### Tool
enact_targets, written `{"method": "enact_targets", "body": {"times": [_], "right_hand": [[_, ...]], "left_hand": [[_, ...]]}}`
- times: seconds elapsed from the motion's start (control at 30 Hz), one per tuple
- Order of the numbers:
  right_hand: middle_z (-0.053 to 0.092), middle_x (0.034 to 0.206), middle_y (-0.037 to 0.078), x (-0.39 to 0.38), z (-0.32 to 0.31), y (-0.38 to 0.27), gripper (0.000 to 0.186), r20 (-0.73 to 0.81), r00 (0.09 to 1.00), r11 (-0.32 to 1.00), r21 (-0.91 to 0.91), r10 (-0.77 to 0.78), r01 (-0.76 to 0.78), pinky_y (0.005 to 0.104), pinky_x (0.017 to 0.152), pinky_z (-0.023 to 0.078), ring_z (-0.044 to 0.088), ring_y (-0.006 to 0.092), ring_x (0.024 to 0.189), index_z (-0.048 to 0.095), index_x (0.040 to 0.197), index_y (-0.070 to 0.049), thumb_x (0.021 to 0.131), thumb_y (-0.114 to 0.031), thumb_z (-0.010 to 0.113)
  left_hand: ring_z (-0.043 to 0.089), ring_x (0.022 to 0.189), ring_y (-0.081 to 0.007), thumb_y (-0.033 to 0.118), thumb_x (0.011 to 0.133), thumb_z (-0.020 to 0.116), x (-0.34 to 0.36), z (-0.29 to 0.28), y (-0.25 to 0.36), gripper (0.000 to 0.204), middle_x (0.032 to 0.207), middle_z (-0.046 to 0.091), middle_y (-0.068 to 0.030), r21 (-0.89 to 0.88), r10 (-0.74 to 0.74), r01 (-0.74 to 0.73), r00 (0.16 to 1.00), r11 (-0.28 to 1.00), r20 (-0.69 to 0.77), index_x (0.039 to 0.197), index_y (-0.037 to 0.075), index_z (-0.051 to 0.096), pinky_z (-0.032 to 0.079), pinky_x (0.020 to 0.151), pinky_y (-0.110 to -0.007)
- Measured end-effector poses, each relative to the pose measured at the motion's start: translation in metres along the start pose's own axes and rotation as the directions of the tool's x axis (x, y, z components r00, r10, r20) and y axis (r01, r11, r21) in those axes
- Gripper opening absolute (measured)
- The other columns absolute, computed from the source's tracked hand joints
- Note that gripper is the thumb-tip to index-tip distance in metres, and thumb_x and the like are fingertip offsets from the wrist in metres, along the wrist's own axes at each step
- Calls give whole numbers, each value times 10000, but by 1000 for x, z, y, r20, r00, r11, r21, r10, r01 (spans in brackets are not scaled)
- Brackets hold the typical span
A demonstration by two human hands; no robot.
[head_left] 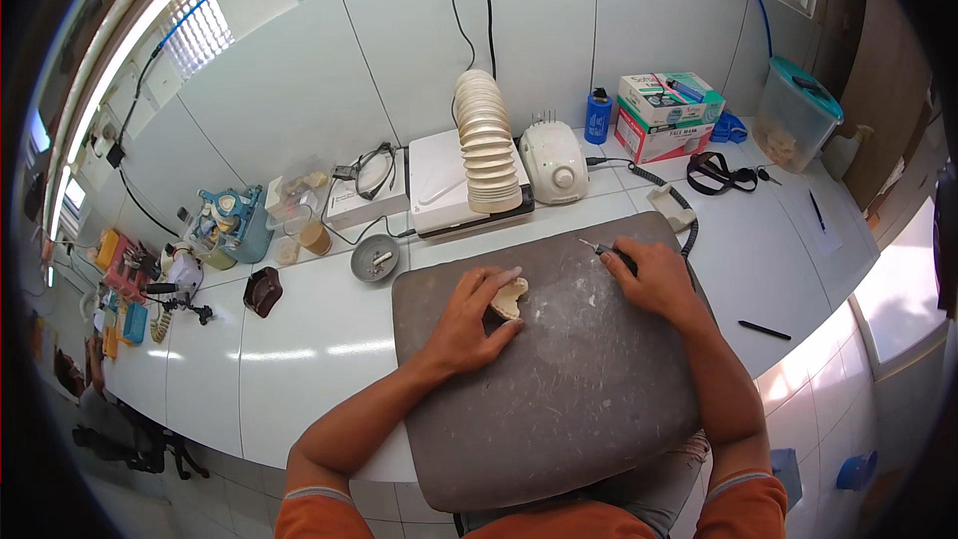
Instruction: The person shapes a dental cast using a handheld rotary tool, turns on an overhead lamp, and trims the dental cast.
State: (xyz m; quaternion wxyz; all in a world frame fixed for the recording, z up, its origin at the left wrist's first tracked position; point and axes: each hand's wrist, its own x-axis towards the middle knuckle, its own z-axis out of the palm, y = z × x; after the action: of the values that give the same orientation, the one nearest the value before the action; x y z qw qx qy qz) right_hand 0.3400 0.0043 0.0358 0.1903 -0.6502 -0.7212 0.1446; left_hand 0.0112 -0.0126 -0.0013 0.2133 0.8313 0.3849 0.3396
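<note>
My left hand is closed round a cream plaster dental model, thumb and fingers on its sides, resting on a dark brown board. Part of the model is hidden under the fingers. To the right, my right hand grips a rotary handpiece with a dark body and a thin metal tip pointing left. The tip is apart from the model. Pale dust and scratches mark the board between and below my hands. A dark coiled cord runs beside my right hand.
Beyond the board stand a ribbed suction hose on a white box and a cream motor unit. A grey bowl is at the left. Stacked boxes, black goggles and a black pen lie right. Someone sits far left.
</note>
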Motion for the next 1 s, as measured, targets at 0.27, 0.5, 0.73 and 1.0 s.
{"method": "enact_targets", "body": {"times": [0.27,0.5,0.73,1.0], "right_hand": [[768,855,210,-1,-2,-2,386,-3,1000,1000,-13,-4,4,579,785,560,747,474,857,758,1115,-127,1099,-497,648],[762,842,211,1,4,3,394,-44,998,998,-37,-49,47,581,766,557,747,466,837,751,1094,-119,1099,-500,651],[763,836,207,-1,1,2,392,-33,999,998,-39,-41,39,581,758,558,745,470,823,737,1067,-112,1098,-494,656],[761,833,205,-2,0,1,390,-10,999,998,-36,-48,47,585,757,553,742,471,821,730,1060,-108,1101,-488,652]], "left_hand": [[631,1336,-380,113,849,911,1,-2,0,799,1417,619,-191,-56,12,-20,991,998,-133,1583,89,596,513,1150,-440],[626,1363,-383,89,841,892,1,-3,-3,787,1440,625,-196,-64,-15,7,992,998,-127,1570,69,596,506,1169,-445],[623,1384,-382,80,841,891,3,-3,-2,773,1471,629,-196,-91,-26,15,993,996,-117,1556,56,597,499,1186,-448],[638,1363,-378,128,839,935,3,-3,-2,792,1449,649,-198,-84,-34,25,993,996,-117,1551,46,597,510,1171,-438]]}}
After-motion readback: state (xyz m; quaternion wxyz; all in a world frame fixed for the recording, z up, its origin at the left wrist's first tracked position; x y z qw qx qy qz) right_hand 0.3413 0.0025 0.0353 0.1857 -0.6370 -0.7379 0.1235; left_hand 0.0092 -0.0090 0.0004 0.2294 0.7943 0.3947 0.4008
